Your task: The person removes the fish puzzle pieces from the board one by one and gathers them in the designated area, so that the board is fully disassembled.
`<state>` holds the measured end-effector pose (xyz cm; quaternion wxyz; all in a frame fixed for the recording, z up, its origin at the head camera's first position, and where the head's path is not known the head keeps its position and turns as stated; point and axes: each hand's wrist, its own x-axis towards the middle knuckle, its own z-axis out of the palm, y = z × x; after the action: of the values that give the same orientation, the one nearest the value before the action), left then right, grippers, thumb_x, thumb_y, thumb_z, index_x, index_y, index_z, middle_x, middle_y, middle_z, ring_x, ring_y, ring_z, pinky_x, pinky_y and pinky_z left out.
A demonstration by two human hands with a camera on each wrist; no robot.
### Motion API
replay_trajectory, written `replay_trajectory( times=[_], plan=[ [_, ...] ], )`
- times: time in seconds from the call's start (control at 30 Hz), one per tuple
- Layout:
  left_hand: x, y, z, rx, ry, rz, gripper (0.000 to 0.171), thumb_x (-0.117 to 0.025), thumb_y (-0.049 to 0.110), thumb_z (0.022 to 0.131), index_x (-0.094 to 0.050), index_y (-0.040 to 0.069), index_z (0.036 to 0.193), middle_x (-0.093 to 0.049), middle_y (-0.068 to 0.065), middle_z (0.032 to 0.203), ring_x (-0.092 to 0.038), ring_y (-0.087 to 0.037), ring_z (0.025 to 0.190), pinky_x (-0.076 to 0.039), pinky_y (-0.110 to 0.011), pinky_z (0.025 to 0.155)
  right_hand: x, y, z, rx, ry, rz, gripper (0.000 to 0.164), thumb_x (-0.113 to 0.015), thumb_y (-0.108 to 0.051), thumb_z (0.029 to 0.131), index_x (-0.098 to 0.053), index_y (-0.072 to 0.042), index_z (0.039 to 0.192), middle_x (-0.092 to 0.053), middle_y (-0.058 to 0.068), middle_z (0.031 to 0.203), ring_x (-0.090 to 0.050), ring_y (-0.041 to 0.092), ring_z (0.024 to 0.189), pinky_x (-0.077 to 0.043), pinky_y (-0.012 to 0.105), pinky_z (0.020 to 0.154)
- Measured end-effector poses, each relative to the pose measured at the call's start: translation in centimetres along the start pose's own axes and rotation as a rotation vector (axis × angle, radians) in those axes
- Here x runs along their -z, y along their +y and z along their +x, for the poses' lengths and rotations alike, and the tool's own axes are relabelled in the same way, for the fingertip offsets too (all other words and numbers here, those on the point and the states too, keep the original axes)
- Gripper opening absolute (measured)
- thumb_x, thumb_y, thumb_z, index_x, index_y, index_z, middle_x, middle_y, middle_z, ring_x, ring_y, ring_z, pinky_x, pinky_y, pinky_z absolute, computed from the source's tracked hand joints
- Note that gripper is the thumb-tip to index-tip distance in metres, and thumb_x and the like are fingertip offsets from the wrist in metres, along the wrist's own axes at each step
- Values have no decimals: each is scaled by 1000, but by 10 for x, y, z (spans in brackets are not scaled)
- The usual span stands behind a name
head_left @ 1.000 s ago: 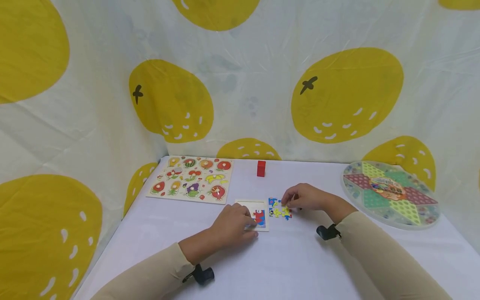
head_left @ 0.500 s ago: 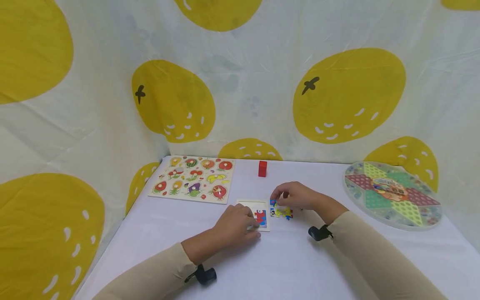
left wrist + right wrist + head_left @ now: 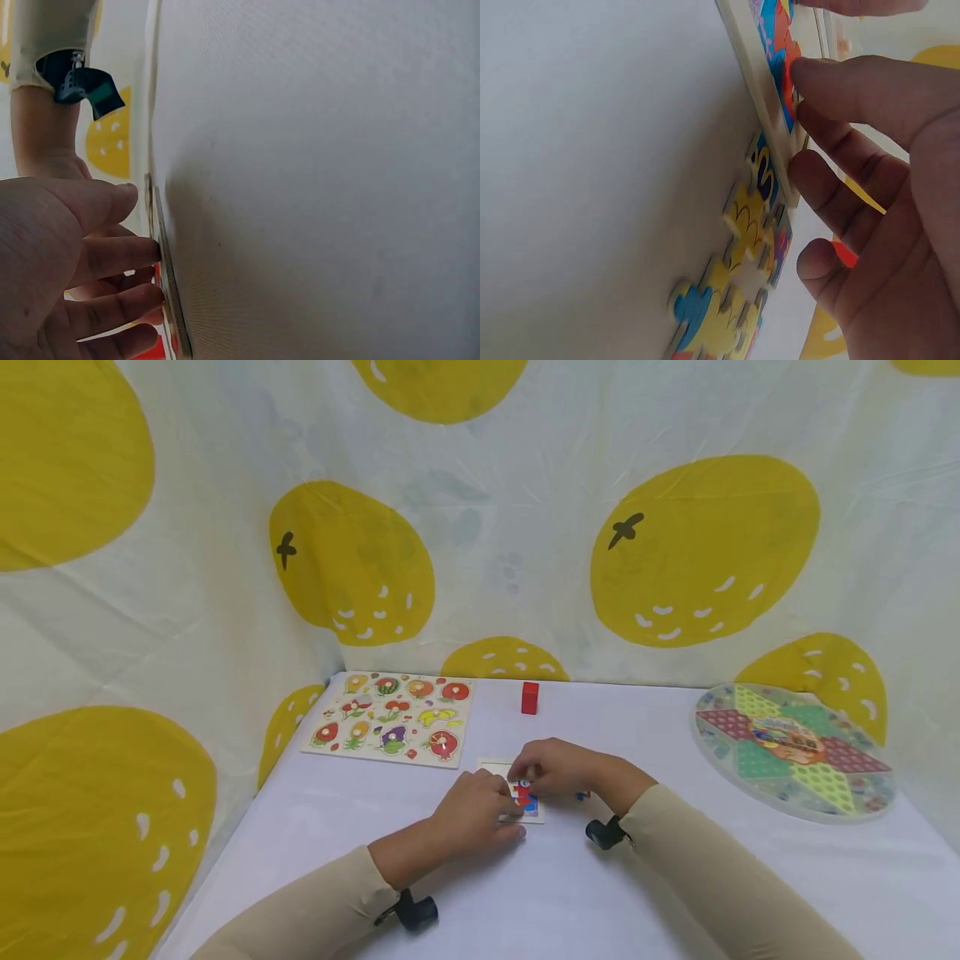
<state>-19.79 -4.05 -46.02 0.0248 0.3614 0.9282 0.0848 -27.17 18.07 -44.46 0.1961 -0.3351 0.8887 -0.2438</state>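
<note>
A small wooden jigsaw tray (image 3: 491,762) lies on the white table, with red and blue puzzle pieces (image 3: 528,802) in it. My left hand (image 3: 476,814) lies over the tray's left side, fingers extended onto it. Above the tray's right part, my right hand (image 3: 566,764) pinches a puzzle piece with bent fingers. In the right wrist view, the thumb tip covers much of the red and blue picture, so the held piece is mostly hidden. Several loose yellow and blue pieces (image 3: 716,315) lie beside the tray, largely hidden under the right hand in the head view.
A fruit peg puzzle board (image 3: 390,727) lies at the back left. A red block (image 3: 530,698) stands behind the tray. To the right is a round star-patterned game board (image 3: 795,752). A curtain with yellow fruit prints (image 3: 705,552) hangs behind the table.
My right hand has moved left from the loose pieces to over the tray, carrying a puzzle piece. The left hand has stayed on the tray; the view has shifted slightly.
</note>
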Motion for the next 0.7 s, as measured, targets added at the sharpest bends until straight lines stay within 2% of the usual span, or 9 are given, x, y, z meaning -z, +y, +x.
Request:
replay_trajectory(
  times=[0.13,0.4,0.7],
  plan=[
    [1,1,0,-3,-10,7,35,-80,52,93,-84,32,122,-70,9,111,-57,-10,109,-45,-30,89,-1,-1,4,-11,-18,-25,31,-81,-4,93,-81,-22,119,-68,-7,106,-58,15,94,-51,36,91],
    [4,2,-1,-29,-44,85,39,-77,56,95,-81,34,127,-70,7,116,-56,-11,112,-45,-30,90,-3,4,7,-47,-27,-8,29,-83,-5,92,-81,-26,111,-68,-10,101,-58,15,93,-52,36,89],
    [5,2,-1,-25,-56,82,39,-77,55,95,-81,35,127,-69,7,118,-56,-11,113,-45,-30,90,-4,-3,7,-115,-42,31,30,-84,-3,91,-78,-28,106,-67,-7,101,-59,18,97,-53,37,92]
  ],
)
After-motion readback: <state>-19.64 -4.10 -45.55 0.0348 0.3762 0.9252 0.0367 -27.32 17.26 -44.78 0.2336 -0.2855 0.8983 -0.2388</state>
